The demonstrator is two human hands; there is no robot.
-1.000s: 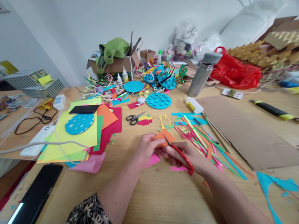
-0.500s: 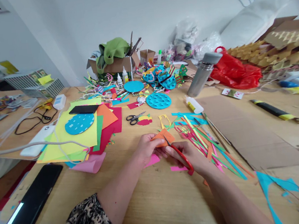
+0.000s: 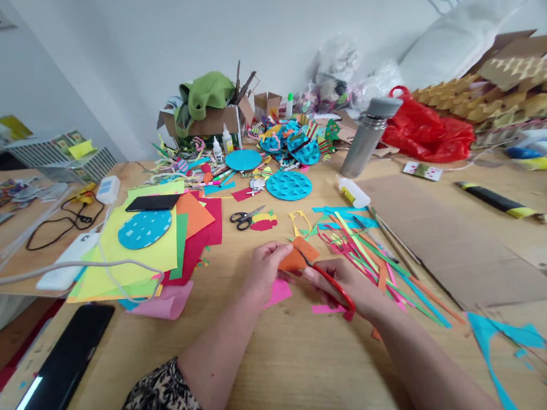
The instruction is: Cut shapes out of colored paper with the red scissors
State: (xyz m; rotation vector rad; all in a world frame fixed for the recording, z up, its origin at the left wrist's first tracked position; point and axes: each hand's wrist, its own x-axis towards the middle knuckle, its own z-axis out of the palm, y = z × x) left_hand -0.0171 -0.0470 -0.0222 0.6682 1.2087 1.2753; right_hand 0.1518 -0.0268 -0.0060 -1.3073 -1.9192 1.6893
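My left hand (image 3: pixel 266 270) pinches the left side of a small piece of orange paper (image 3: pixel 305 246) above the table. In my right hand (image 3: pixel 347 283) are red-handled scissors (image 3: pixel 331 279), their blades lying across the orange paper. Below the hands, a pink paper piece (image 3: pixel 279 291) and a narrow pink scrap (image 3: pixel 323 308) lie on the wood. Just beyond the paper sits a yellow cut-out frame (image 3: pixel 299 222). Several coloured paper strips (image 3: pixel 387 267) spread out to the right of my right hand.
Black-handled scissors (image 3: pixel 242 220) lie beyond my left hand, near a blue disc (image 3: pixel 288 185). Stacked coloured sheets (image 3: pixel 111 270) are at left. A metal bottle (image 3: pixel 363 143), a glue bottle (image 3: pixel 354 192) and a cardboard sheet (image 3: pixel 440 243) occupy the right. At far left, another person's arm (image 3: pixel 9 340) shows.
My left thumb has shifted slightly on the orange paper, which now shows at a slightly different tilt. The scissors stay across it. The whole view has moved a little.
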